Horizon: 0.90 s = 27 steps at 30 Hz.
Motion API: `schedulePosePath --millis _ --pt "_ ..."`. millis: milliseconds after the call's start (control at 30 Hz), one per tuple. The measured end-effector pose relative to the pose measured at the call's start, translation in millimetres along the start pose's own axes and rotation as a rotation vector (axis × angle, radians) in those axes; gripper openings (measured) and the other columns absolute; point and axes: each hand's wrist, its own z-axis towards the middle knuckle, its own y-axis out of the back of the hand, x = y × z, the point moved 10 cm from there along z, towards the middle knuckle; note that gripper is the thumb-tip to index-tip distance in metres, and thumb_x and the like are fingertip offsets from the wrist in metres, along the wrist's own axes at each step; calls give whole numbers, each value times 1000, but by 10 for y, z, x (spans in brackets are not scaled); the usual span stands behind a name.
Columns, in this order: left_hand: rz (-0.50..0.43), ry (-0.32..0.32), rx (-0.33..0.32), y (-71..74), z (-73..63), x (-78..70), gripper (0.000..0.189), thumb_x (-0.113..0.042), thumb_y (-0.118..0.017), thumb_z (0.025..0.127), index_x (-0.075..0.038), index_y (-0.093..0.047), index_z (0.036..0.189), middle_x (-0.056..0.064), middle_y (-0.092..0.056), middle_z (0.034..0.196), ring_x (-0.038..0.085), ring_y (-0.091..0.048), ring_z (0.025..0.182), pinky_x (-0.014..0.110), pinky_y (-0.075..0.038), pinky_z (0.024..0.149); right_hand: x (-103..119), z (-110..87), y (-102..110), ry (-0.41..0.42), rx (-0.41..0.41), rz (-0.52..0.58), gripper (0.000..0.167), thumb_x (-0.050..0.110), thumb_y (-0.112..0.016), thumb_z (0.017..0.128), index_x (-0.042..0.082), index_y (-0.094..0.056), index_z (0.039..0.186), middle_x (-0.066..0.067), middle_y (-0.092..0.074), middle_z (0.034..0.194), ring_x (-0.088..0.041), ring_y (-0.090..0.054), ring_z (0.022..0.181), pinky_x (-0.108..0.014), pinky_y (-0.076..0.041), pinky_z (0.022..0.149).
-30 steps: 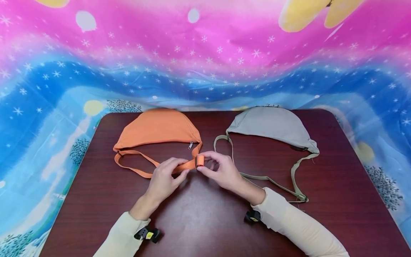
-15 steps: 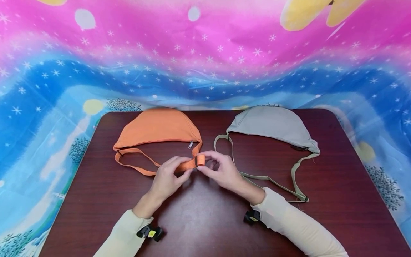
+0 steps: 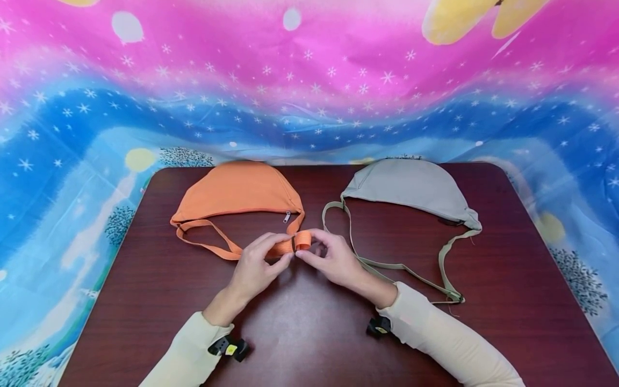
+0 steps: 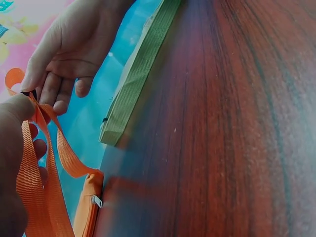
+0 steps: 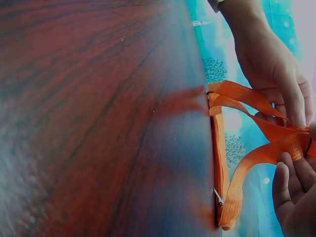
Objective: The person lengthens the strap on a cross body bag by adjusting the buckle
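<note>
An orange shoulder bag [image 3: 239, 189] lies at the back left of the table, its zipper pull [image 3: 287, 216] at the right end. Its orange webbing strap [image 4: 47, 182] is raised toward the front, running through a dark slider buckle [image 3: 293, 244]. Just left of that buckle, my left hand [image 3: 252, 271] pinches the strap between thumb and fingers. My right hand [image 3: 340, 262] holds the buckle end, where a short loop of strap [image 3: 304, 238] bulges out on the right. In the right wrist view, fingers of the right hand [image 5: 301, 197] lie beneath the strap.
A grey-green shoulder bag [image 3: 408, 184] rests at the back right, its thin green strap [image 3: 387, 265] trailing forward close to the right forearm. The dark wooden table [image 3: 300, 333] ends at a printed cloth backdrop [image 3: 309, 107].
My left hand has shifted slightly right and up toward the buckle. The strap loop past the buckle has grown a little, and the strap at the left has shifted. My right hand barely moved.
</note>
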Motion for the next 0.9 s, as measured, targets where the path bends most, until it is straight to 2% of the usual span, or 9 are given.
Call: schedulePosePath --millis 267,500,733,900 --pt "54 -14 14 3 -28 16 45 -10 -86 80 -10 -69 121 3 -70 106 18 -68 93 34 -53 83 6 -6 13 11 -2 -13 30 14 -80 89 7 -70 117 1 -68 89 -9 -56 63 -24 -46 57" --pt "231 -57 -20 120 -86 41 39 -14 -86 79 -9 -68 113 3 -71 101 22 -67 88 42 -52 77 28 1 57 19 -20 28 31 14 -79 90 9 -71 119 -1 -71 96 -12 -57 63 -24 -47 57" --pt "328 -76 -38 242 -150 101 38 -17 -86 79 -8 -70 112 5 -71 100 24 -67 86 43 -51 74 28 3 52 20 -13 40 31 15 -79 90 11 -71 120 1 -70 95 -13 -58 65 -25 -48 59" --pt "396 -117 -19 257 -194 109 37 -19 -84 80 -7 -70 113 6 -71 100 24 -68 87 44 -52 77 34 0 62 23 -15 49 32 14 -79 90 11 -71 120 1 -71 97 -13 -59 64 -26 -49 59"
